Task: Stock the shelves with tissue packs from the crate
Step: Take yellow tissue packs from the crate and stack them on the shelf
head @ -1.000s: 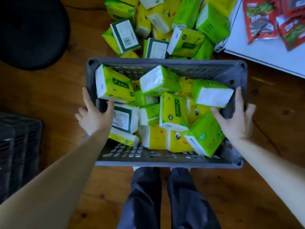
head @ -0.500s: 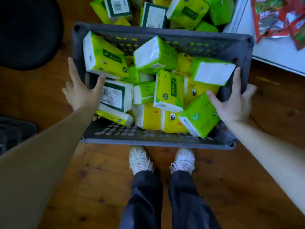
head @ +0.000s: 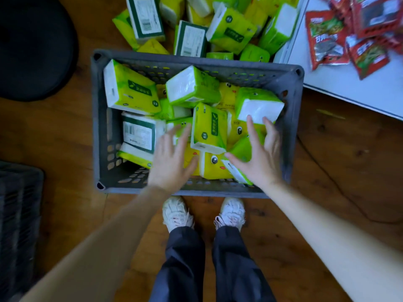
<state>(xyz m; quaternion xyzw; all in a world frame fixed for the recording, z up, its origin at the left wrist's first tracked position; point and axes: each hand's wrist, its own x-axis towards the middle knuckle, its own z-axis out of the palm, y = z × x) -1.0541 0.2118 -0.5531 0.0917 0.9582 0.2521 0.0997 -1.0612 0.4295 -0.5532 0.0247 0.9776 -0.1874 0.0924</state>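
A grey plastic crate (head: 99, 127) stands on the wooden floor just ahead of my feet, holding several green and yellow tissue packs. An upright yellow-green pack (head: 209, 127) sits in its middle. My left hand (head: 172, 159) hovers over the packs to that pack's left, fingers spread and blurred. On the other side of the same pack, my right hand (head: 259, 153) has its fingers straight and spread over a green pack (head: 242, 150). Neither hand holds anything.
More tissue packs (head: 231, 29) lie heaped on the floor beyond the crate. A white shelf board (head: 349, 83) with red snack packets (head: 327, 40) is at the upper right. A black round object (head: 32, 46) sits at upper left, dark stacked crates (head: 17, 225) at left.
Both hands have let go of the crate's side walls and moved inward over the packs. The crate now rests on the floor by my shoes.
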